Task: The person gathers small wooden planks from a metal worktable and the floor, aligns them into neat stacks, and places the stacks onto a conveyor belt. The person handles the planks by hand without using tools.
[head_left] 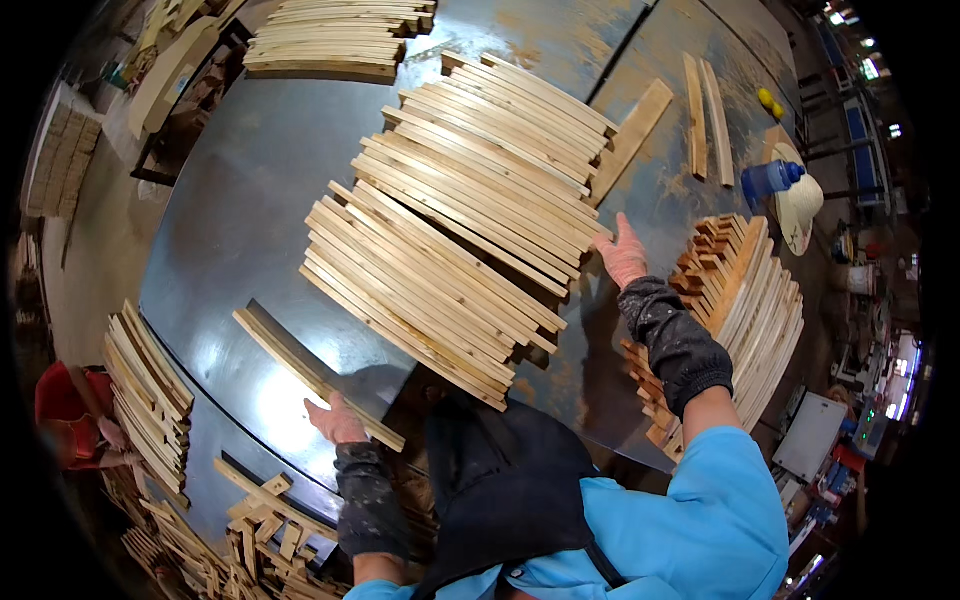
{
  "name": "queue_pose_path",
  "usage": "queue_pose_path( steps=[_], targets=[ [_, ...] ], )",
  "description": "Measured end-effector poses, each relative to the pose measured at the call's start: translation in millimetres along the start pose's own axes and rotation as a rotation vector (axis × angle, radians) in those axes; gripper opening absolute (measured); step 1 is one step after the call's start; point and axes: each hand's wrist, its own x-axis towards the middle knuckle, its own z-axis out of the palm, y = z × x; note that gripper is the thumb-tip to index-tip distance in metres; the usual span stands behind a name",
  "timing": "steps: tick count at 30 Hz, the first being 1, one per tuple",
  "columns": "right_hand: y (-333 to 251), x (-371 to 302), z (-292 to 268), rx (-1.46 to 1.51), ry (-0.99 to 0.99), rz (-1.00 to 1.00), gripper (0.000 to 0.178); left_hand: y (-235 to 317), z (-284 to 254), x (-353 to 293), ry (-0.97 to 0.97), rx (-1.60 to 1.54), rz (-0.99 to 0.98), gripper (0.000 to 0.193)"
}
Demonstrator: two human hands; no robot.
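A broad row of pale wooden strips (450, 215) lies side by side on the metal table (235, 190) in front of me, with a dark gap between two of them. My right hand (624, 256) is at the row's right ends, fingers stretched out and thumb against or very near a strip end. One separate wooden strip (305, 370) lies nearer to me on the left. Beside its near end is my left hand (338, 420), fingers extended and apart; whether it touches the strip I cannot tell. Neither hand grips anything.
A stack of strips (765, 320) stands at right, another stack (340, 35) at far left. A wider board (632, 140), two loose strips (708, 120), a blue bottle (770, 179) and a hat (797, 205) lie farther right. Scrap wood (265, 535) and another person (80, 415) are at lower left.
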Motion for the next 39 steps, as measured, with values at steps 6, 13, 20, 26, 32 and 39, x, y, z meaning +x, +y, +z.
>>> queue_pose_path(
  steps=[6,13,20,26,32,39],
  targets=[
    [1,-9,23,0.12,-0.166,0.07,0.076,59,48,-69,-0.354,0.371,0.385,0.075],
    [-23,-44,16,-0.222,-0.495,-0.067,0.082,65,96,-72,-0.43,0.51,0.262,0.09],
    [-13,-32,22,0.243,-0.78,0.182,0.078,67,91,-62,-0.486,0.594,0.256,0.091],
    [23,-35,33,0.726,-0.778,0.462,0.083,61,94,-60,-0.469,0.6,0.281,0.094],
    [36,-24,49,0.805,-0.835,0.406,0.076,70,83,-53,-0.528,0.5,0.295,0.095],
    [41,-11,51,0.763,-0.921,0.389,0.067,113,75,-96,-0.133,-0.023,0.321,0.08]
  ],
)
